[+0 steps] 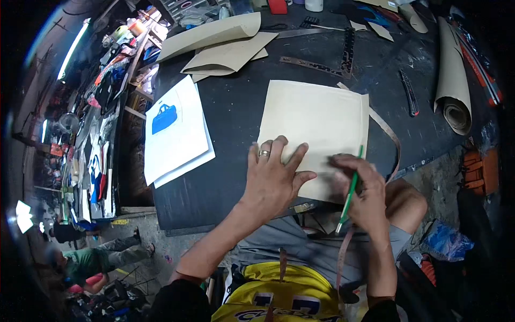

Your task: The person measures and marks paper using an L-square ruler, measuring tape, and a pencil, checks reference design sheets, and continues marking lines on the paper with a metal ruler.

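A square sheet of cream paper (pixel 316 110) lies on the dark table in front of me. My left hand (pixel 273 174), wearing a ring, presses down on its lower left with the fingers spread. Over the lower right part of the sheet is my right hand (pixel 365 188), slightly blurred, with a green pencil (pixel 352 194) held slantwise in its fingers. Whether the fingertips touch the paper I cannot tell. A tape measure (pixel 387 129) runs out from under the sheet's right side and curves down past the table edge.
White sheets with a blue bag picture (pixel 179 147) lie at left. Folded brown paper (pixel 230 53), a metal square ruler (pixel 347 53) and a cutter knife (pixel 409 94) lie farther back. A paper roll (pixel 448 70) stands out at right. Another person (pixel 88 263) is at far left.
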Demonstrator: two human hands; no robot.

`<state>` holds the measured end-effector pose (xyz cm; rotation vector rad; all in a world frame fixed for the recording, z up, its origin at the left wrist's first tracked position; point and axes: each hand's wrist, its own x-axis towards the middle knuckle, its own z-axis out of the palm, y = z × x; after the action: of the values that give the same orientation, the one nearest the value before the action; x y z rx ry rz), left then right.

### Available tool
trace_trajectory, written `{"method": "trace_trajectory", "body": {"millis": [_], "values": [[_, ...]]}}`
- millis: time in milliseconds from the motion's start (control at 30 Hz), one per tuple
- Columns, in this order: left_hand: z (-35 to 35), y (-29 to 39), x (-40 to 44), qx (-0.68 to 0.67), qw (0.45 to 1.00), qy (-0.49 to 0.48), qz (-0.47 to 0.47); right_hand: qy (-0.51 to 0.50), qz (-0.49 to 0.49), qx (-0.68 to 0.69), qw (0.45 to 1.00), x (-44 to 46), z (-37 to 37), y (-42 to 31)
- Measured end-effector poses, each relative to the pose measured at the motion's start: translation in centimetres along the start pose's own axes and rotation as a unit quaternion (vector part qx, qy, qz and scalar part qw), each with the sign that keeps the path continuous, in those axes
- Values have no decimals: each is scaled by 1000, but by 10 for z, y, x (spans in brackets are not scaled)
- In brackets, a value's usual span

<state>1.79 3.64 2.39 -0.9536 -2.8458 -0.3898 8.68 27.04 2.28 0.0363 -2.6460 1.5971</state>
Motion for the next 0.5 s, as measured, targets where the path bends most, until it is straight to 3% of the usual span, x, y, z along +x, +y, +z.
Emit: {"method": "trace_trajectory", "body": {"millis": [67,133,233,400,500], "values": [[6,-5,-7,53,997,58,1,38,-7,-56,998,7,-10,10],[2,-9,-1,33,999,8,-29,83,-17,-111,990,13,-21,25],[-4,-22,6,37,997,-32,-55,144,-37,-312,938,18,-35,49],[-11,-44,14,27,994,-91,-51,170,-21,-263,949,60,-51,48],[-20,-53,15,15,994,-103,-41,149,15,-158,976,111,-50,52]]}}
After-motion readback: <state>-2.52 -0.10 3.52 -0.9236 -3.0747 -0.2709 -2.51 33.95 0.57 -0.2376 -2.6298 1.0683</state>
